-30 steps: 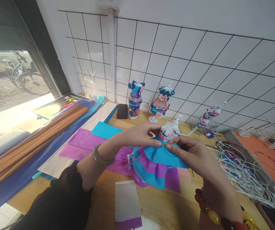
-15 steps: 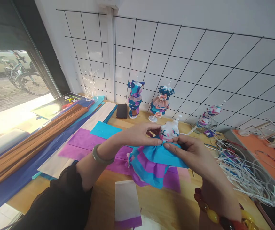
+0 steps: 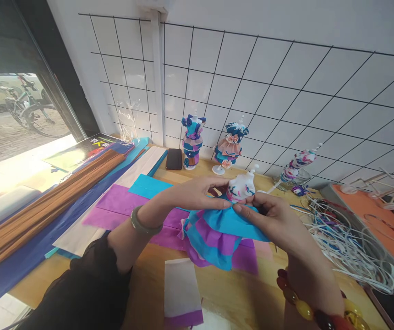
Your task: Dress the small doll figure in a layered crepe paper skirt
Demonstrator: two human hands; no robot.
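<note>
A small white dress form (image 3: 241, 187) with pink and blue marks stands before me, dressed in a layered skirt (image 3: 214, 236) of blue and purple crepe paper. Around its waist lies a top strip of blue crepe paper (image 3: 233, 223). My left hand (image 3: 209, 195) pinches this strip at the left of the waist, fingers behind the form and thumb in front. From the right, my right hand (image 3: 269, 213) presses the same strip with its thumb, close to the left thumb. A pleated pink bow (image 3: 182, 229) sits at the skirt's left side.
Two dressed forms, one blue (image 3: 193, 142) and one peach (image 3: 229, 146), stand by the wall near a phone (image 3: 174, 159). Crepe paper sheets (image 3: 114, 201) cover the left. Tangled white cords (image 3: 348, 252) lie right, beside an orange board (image 3: 385, 220). A beige-and-purple paper piece (image 3: 182, 288) lies in front.
Almost nothing differs. Both hands keep their pinch on the blue strip at the waist, and the whole view has shifted slightly.
</note>
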